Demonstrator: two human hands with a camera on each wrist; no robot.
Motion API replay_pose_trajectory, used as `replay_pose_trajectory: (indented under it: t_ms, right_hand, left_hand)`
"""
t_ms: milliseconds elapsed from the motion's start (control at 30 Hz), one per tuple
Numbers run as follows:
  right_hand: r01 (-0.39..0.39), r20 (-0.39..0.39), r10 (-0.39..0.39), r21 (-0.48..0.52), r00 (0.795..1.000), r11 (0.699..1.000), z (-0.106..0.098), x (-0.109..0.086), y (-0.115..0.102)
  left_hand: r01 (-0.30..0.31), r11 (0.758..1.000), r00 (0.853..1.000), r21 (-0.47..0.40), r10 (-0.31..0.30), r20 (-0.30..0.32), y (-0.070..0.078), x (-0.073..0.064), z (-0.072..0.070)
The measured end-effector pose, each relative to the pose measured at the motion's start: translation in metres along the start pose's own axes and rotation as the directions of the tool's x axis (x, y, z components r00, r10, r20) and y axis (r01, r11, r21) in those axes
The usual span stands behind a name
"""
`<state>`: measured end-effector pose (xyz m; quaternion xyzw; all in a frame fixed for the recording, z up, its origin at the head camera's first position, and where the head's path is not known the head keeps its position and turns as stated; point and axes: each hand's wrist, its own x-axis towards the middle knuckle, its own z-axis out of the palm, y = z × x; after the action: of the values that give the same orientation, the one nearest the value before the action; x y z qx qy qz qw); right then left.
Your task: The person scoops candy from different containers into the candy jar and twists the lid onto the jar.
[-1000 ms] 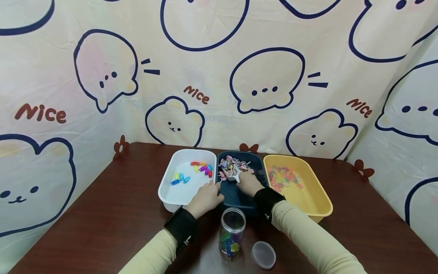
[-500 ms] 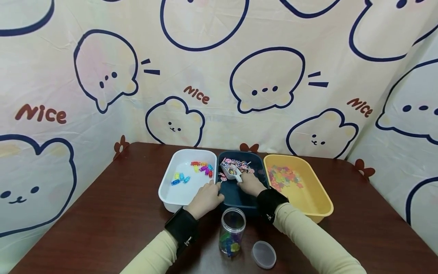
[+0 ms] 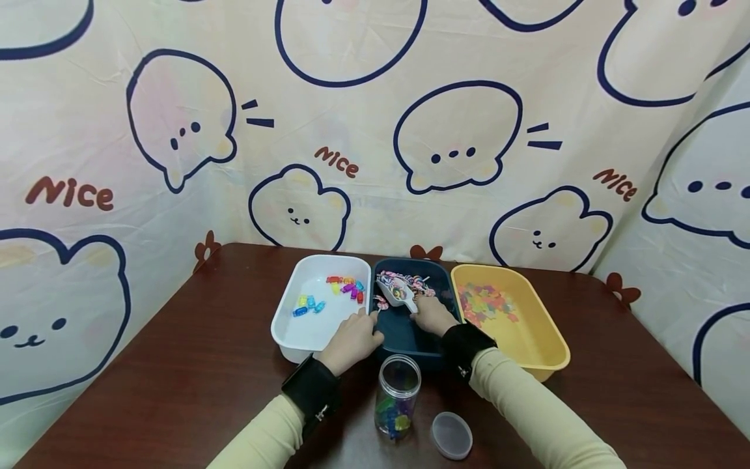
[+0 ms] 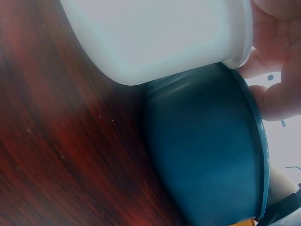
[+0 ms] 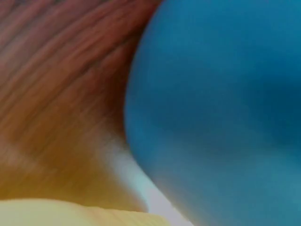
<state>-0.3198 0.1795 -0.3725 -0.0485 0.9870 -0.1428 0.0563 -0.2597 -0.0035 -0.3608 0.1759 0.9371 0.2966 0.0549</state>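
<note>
Inside the blue bin (image 3: 404, 331), candies (image 3: 417, 283)

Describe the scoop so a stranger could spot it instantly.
On the brown table, the dark blue tub sits between the white tub and yellow tub. In it, the right hand grips the scoop, plain white unlike the multicoloured candies beside it.

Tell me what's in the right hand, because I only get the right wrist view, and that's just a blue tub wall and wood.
Observer: The head view shows the right hand gripping the handle of a white scoop.

Operator: Okay, and what's piled by it?

Observer: Striped wrapped candies, heaped toward the far end of the dark blue tub.
</note>
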Motion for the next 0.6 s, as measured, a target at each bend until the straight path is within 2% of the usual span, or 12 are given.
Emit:
replay_pose_trajectory:
  t_ms: [167, 333, 600]
  right_hand:
    - [-0.034, -0.005, 0.034, 0.011, 0.999, 0.999, -0.0003, -0.0029, 0.0053]
    - [-0.063, -0.016, 0.065, 0.064, 0.998, 0.996, -0.0028, -0.004, 0.0078]
    - [-0.043, -0.068, 0.056, 0.175, 0.996, 0.984, -0.0093, -0.0046, 0.0078]
  left_hand:
    - [0.004, 1.0, 1.0, -0.001, -0.004, -0.002, 0.0011, -0.0007, 0.0011]
    - [0.003, 1.0, 1.0, -0.001, -0.003, -0.003, 0.0024, -0.0017, 0.0007]
    - [0.023, 1.0, 1.0, -0.016, -0.023, 0.005, 0.0021, -0.0012, 0.0007]
